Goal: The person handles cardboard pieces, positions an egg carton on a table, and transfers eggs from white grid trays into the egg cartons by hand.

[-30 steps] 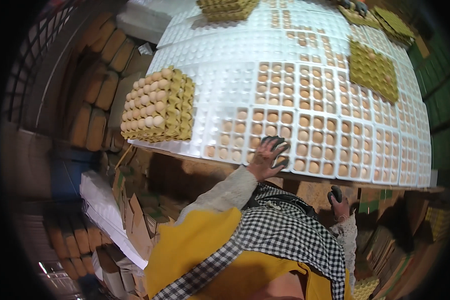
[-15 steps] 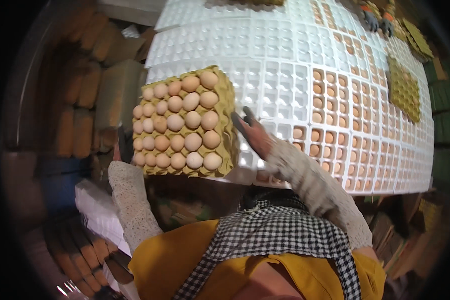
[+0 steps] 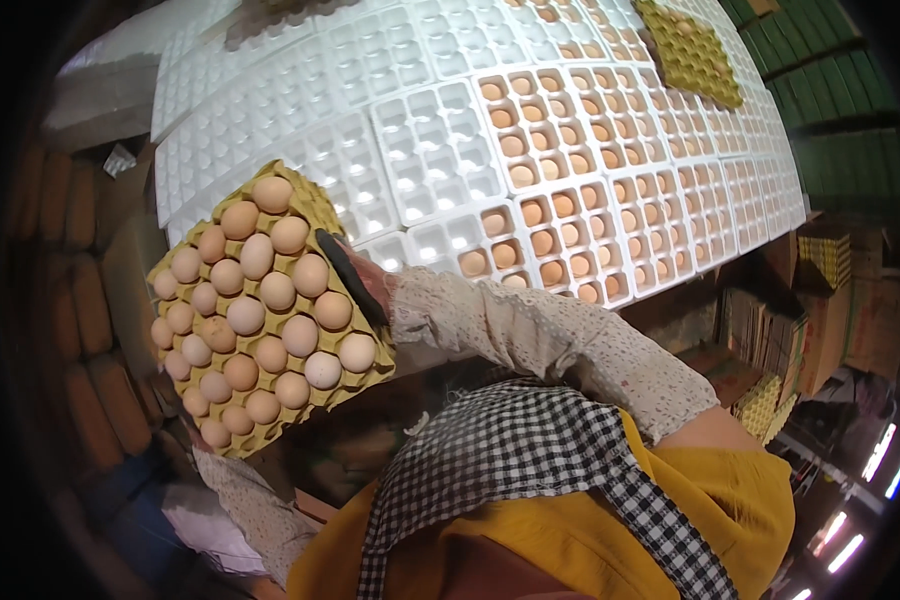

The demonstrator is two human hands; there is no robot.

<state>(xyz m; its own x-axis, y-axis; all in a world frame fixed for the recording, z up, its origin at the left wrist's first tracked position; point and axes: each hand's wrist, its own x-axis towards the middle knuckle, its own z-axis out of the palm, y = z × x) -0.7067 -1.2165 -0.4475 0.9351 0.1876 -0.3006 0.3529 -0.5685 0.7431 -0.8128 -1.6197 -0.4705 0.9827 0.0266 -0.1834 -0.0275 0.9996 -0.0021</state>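
Note:
A yellow pulp egg tray (image 3: 232, 443) full of pale brown eggs (image 3: 270, 310) is tilted in front of my chest, off the table's near left corner. My right hand (image 3: 362, 283), in a dark-palmed glove, grips the tray's right edge. My left hand (image 3: 208, 455) is mostly hidden under the tray's lower edge and holds it from below; only the lace sleeve shows. Behind lies a wide table of white plastic egg cartons (image 3: 430, 150), empty on the left and filled with brown eggs (image 3: 570, 210) on the right.
Another yellow tray (image 3: 692, 52) lies on the cartons at the far right. Stacked brown boxes (image 3: 70, 300) line the left side. Cardboard and yellow trays (image 3: 770, 400) are piled under the table at right. Green crates (image 3: 830, 90) stand beyond.
The egg tray has come off the table's corner, down and toward me, and now tilts. My right hand moved from the cartons onto its right edge; my left went under it.

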